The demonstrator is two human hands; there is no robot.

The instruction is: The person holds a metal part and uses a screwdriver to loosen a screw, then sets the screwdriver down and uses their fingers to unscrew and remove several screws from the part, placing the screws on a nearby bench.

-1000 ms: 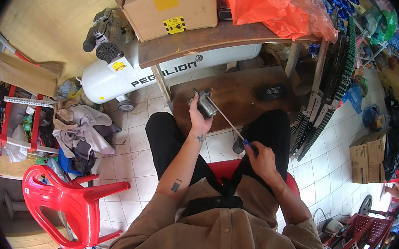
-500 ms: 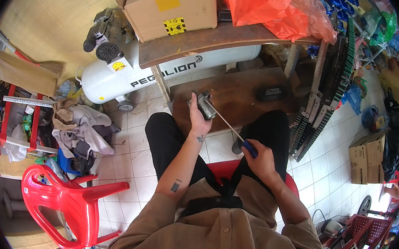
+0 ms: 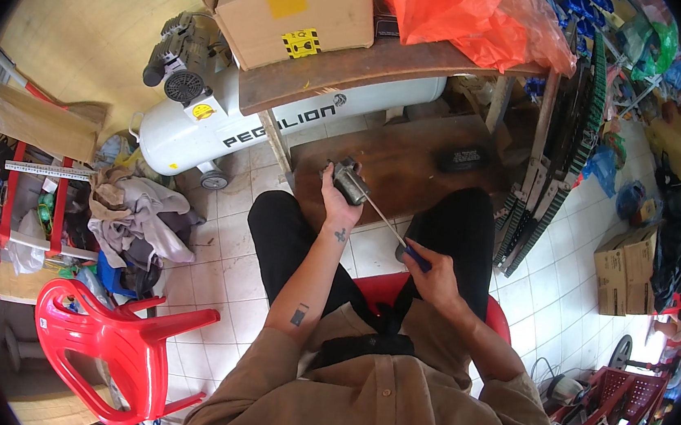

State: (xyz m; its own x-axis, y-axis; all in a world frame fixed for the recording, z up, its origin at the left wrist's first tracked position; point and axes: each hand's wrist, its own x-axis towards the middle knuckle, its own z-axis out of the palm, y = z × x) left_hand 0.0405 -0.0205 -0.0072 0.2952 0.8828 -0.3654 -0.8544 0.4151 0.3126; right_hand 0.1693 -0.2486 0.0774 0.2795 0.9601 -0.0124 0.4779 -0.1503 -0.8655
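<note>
My left hand [image 3: 340, 203] is closed around a small grey metal motor-like part [image 3: 350, 184], held out in front of my knees. In my right hand [image 3: 436, 278] is a screwdriver [image 3: 416, 258] with a blue handle, gripped by that handle. Its long thin shaft slants up and left, and the tip reaches the lower right side of the metal part. Whether the tip sits in a screw there is too small to tell.
Ahead stands a wooden table [image 3: 312, 79] with a cardboard box [image 3: 294, 15] and an orange plastic bag [image 3: 458, 15]. A white air compressor tank [image 3: 193, 129] lies behind it. A red plastic chair [image 3: 110, 346] is at my left, long dark metal strips [image 3: 555, 151] at my right.
My right hand and the screwdriver have shifted slightly left, toward the metal part. The part has turned a little in my left hand.
</note>
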